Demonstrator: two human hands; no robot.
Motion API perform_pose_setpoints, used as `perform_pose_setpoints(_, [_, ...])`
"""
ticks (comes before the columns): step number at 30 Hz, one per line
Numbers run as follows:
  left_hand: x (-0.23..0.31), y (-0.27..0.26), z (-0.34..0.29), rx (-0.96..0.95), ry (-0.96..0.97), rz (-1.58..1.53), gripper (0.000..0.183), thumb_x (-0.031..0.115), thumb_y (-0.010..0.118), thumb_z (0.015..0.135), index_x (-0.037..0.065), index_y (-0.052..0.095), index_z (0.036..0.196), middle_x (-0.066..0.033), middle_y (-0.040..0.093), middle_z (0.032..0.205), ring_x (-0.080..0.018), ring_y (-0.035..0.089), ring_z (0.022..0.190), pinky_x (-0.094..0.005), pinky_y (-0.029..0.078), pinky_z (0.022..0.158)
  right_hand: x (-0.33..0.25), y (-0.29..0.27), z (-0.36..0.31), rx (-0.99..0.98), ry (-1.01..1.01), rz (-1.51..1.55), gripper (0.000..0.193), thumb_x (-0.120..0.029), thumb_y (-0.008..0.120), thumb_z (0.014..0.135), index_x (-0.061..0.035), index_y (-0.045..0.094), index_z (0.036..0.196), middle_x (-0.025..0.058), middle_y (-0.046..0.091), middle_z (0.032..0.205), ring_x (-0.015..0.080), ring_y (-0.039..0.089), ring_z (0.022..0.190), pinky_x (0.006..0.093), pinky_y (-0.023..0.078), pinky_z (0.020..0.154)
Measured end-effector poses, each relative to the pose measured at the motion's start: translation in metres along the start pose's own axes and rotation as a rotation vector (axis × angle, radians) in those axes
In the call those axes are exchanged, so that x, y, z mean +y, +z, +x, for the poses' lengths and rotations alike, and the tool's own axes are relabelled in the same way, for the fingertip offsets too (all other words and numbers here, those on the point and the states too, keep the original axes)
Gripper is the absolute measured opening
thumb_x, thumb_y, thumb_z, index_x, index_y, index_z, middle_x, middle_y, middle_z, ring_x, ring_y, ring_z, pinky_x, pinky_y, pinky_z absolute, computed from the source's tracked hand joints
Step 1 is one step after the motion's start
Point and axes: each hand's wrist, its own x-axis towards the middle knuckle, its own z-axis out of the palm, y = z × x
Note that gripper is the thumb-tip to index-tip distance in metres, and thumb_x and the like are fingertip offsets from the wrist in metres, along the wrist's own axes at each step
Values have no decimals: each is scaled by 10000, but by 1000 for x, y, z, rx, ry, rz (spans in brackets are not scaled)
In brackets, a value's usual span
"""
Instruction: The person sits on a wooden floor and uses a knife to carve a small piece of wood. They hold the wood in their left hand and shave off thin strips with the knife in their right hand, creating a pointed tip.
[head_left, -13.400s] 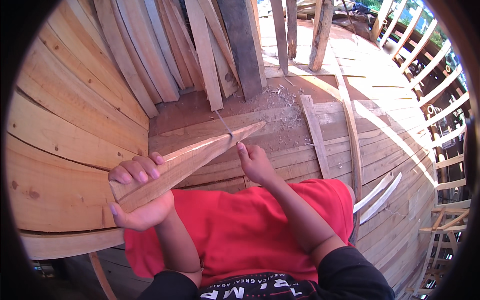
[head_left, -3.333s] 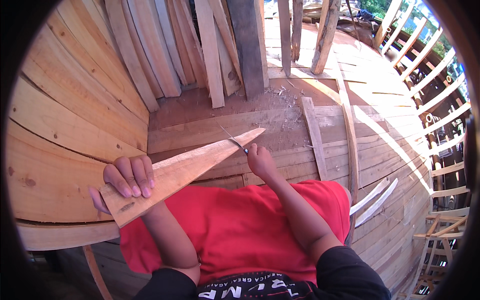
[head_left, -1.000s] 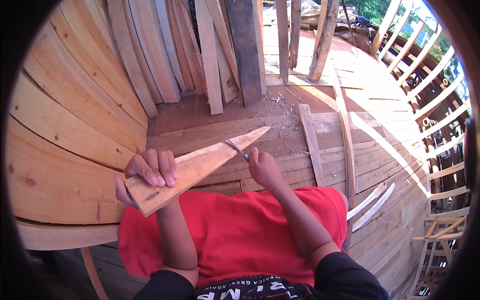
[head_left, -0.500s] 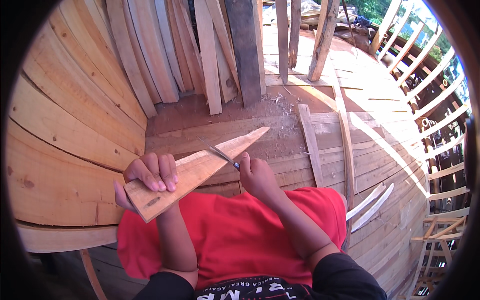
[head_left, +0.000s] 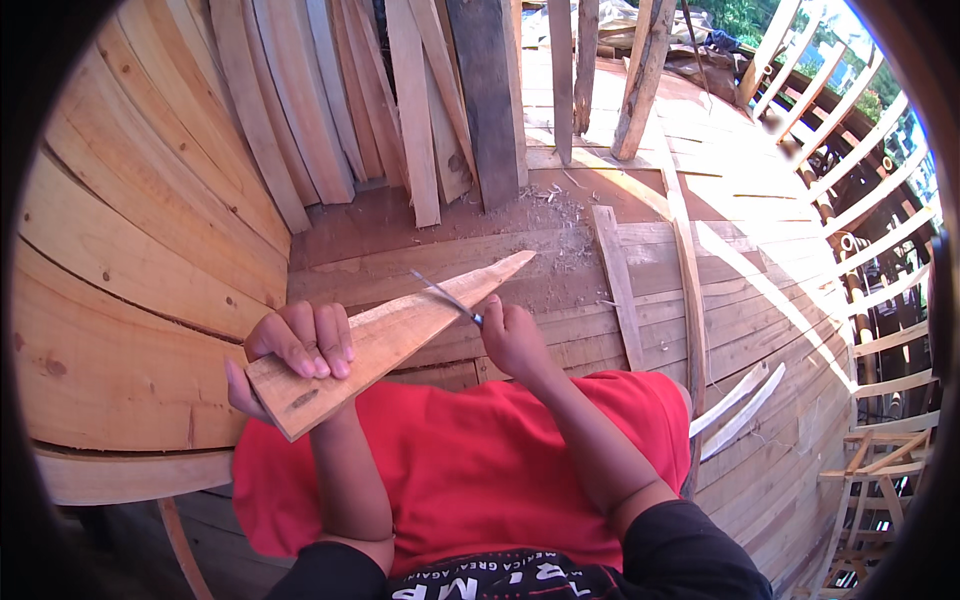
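Since a moment ago the right hand [head_left: 512, 338], closed on a thin blade [head_left: 445, 297], moved right along the wedge [head_left: 390, 340], which the left hand [head_left: 295, 350] grips above the lap.

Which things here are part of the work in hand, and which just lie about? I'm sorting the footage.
In use:
left hand gripping the tapered board
right hand holding a thin blade on it

Lying about:
leaning planks
wood shavings
loose slat
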Motion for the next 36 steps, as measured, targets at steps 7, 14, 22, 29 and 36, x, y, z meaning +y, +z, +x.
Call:
perform_pose_setpoints(7, [1,-9,3,6,-4,-8,632,606,319,972,82,499,668,-48,467,585,-164,457,465,-305,397,553,30,0,24,86,77,-67,634,-407,309,1014,78,679,843,341,649,862,530,621,905,589,467,851])
perform_pose_setpoints(14, [-1,0,2,-18,0,-10,638,608,316,972,80,499,666,-49,467,583,-165,459,470,-304,394,546,19,13,18,131,5,42,628,-407,324,1011,74,678,819,334,652,847,524,626,879,594,468,848])
perform_pose_setpoints(22, [1,4,1,-48,-11,14,635,595,315,977,71,518,680,-51,480,592,-167,467,480,-301,388,543,31,-1,37,58,83,-91,638,-400,284,1014,81,676,865,362,640,954,522,604,995,581,451,903])
perform_pose_setpoints(29, [-2,-5,0,-23,2,2,636,595,317,975,70,517,678,-47,476,588,-167,469,476,-300,390,541,5,0,12,-23,17,79,591,-369,304,1022,81,645,848,363,636,928,533,608,934,593,466,834])
perform_pose_setpoints(36, [-1,-1,4,-50,-14,-7,638,608,319,970,76,506,670,-47,471,588,-162,466,473,-299,392,537,67,-1,54,16,76,-96,550,-342,293,1016,83,635,944,357,641,951,533,607,974,575,466,889])
